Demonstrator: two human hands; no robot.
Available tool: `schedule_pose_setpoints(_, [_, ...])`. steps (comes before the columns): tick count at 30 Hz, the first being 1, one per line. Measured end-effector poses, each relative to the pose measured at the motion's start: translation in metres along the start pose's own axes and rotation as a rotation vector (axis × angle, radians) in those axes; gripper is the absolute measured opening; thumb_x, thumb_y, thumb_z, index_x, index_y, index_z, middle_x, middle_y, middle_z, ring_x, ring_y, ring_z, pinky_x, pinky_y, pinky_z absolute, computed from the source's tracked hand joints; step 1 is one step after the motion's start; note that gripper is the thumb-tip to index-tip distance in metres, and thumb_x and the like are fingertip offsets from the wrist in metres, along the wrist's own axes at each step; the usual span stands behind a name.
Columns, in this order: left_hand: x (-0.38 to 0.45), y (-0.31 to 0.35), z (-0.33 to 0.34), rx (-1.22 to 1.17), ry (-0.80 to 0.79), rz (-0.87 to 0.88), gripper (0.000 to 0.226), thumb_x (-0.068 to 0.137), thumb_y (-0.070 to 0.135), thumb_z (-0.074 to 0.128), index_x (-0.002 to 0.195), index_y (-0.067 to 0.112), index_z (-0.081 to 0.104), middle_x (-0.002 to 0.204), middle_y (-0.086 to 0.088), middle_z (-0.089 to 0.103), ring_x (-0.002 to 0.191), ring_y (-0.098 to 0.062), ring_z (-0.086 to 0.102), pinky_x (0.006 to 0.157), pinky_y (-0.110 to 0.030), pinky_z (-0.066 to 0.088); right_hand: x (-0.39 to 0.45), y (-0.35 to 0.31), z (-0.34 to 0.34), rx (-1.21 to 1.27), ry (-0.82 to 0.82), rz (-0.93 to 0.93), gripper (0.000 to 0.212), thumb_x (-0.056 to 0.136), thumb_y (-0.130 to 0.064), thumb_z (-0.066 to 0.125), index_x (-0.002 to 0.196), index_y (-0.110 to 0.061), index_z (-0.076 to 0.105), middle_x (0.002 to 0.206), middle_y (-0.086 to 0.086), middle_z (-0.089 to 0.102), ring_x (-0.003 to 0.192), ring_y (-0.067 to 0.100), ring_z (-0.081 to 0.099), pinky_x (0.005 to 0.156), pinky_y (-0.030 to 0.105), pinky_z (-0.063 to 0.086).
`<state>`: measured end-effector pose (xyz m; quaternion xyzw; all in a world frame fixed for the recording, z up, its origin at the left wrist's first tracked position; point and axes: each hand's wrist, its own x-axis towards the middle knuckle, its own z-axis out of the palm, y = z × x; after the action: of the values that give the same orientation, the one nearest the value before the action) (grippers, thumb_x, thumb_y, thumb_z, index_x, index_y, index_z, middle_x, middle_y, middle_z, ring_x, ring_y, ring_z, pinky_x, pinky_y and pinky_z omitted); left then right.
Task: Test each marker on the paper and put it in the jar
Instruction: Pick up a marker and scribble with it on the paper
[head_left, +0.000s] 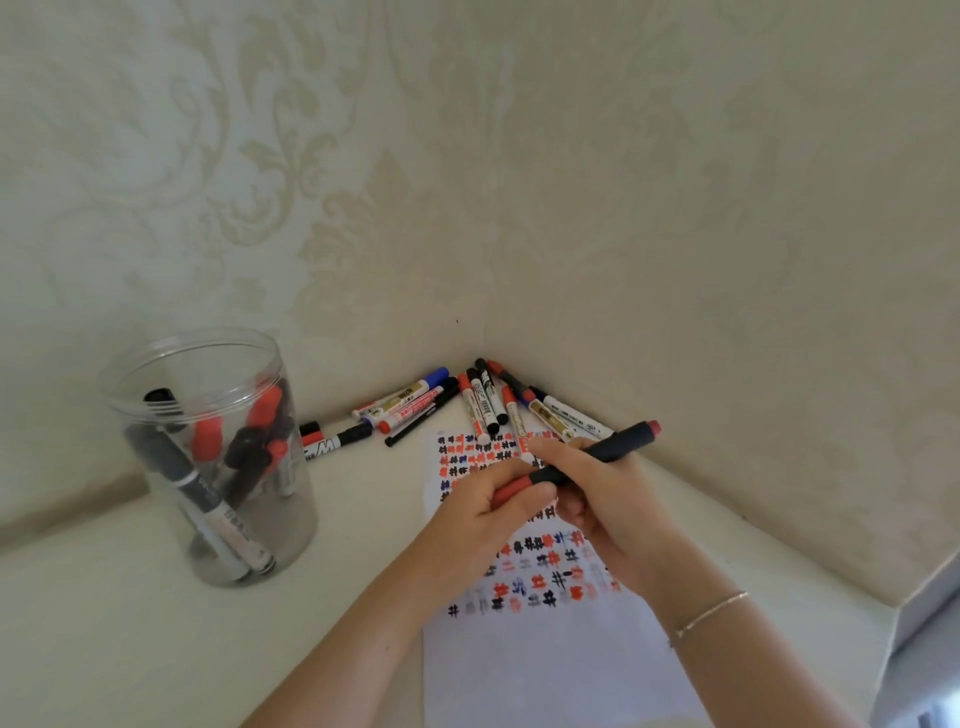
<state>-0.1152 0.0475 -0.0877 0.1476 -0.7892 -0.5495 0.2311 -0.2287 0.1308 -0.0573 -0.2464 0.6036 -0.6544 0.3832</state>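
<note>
Nearest, at 6 o'clock, the white paper sheet covered in red, black and blue test scribbles (545, 649) lies flat on the white desk (130, 649), bare lower part toward the person, likely room for more marks. Just above it both hands meet over the scribbles. Left hand (488, 512): fingers (519, 475) curled round the red cap (514, 491) of the dark-barrelled marker with red ends (602, 452), thumb pressing it. Right hand (608, 493): fingers wrapped round the dark barrel, back end sticking out toward 2 o'clock. Two-handed grip along one line reads as pulling the cap off or pushing it on; cannot tell which, no gap visible at the cap. Thin bracelet (711, 613) on right wrist. At 9 o'clock, well apart from the hands, the clear plastic cylinder jar (208, 457) stands upright, open top, several black and red markers already inside, so the task looks partway done. Farthest, at 12 o'clock, a pile of untested markers (467, 405) fans out in the corner, touching the cream patterned wallpaper (467, 182), kept beside the paper's top edge within reach.
</note>
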Motion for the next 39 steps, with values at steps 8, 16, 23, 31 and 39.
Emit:
schedule_pose_setpoints(8, [0.001, 0.006, -0.006, -0.067, 0.188, -0.098, 0.033, 0.091, 0.042, 0.058, 0.072, 0.017, 0.068, 0.044, 0.011, 0.037, 0.040, -0.005, 0.026, 0.046, -0.020, 0.025, 0.023, -0.038, -0.006, -0.386, 0.346, -0.200, 0.038, 0.096, -0.029, 0.050, 0.062, -0.011, 0.048, 0.049, 0.000, 0.036, 0.038, 0.012, 0.030, 0.043, 0.023, 0.028])
schedule_pose_setpoints(16, [-0.004, 0.018, -0.014, 0.056, 0.368, -0.078, 0.037, 0.086, 0.047, 0.055, 0.065, 0.017, 0.061, 0.039, 0.014, 0.046, 0.037, 0.000, 0.039, 0.045, -0.011, 0.032, 0.027, -0.041, 0.011, -0.408, 0.261, -0.068, 0.033, 0.096, -0.022, 0.050, 0.066, -0.012, 0.041, 0.050, 0.000, 0.028, 0.038, 0.014, 0.023, 0.041, 0.023, 0.024])
schedule_pose_setpoints(23, [-0.019, 0.072, -0.055, 0.244, 0.496, 0.159, 0.027, 0.077, 0.051, 0.060, 0.082, 0.024, 0.058, 0.051, 0.004, 0.056, 0.041, -0.006, 0.045, 0.042, -0.017, 0.035, 0.008, -0.067, 0.041, 0.035, 0.064, -0.059, 0.034, 0.097, -0.019, 0.048, 0.066, -0.013, 0.038, 0.039, -0.002, 0.027, 0.028, 0.011, 0.021, 0.031, 0.018, 0.020])
schedule_pose_setpoints(31, [-0.012, 0.127, -0.117, -0.063, 1.044, 0.475, 0.036, 0.086, 0.009, 0.068, 0.108, 0.019, 0.041, 0.087, -0.007, 0.072, 0.079, -0.015, 0.072, 0.083, -0.037, 0.057, 0.010, -0.070, 0.128, 0.174, -0.305, -0.086, 0.017, 0.094, -0.020, 0.058, 0.093, -0.003, 0.057, 0.052, 0.007, 0.055, 0.037, 0.016, 0.047, 0.038, 0.024, 0.042])
schedule_pose_setpoints(39, [-0.030, 0.106, -0.151, 0.166, 1.090, 0.492, 0.028, 0.098, 0.014, 0.053, 0.125, 0.024, 0.053, 0.107, 0.007, 0.068, 0.087, -0.008, 0.070, 0.089, -0.024, 0.052, 0.083, -0.006, 0.133, -1.099, -0.120, -0.340, 0.029, 0.090, 0.000, 0.046, 0.116, -0.011, 0.049, 0.117, 0.011, 0.051, 0.087, 0.021, 0.054, 0.067, 0.024, 0.044])
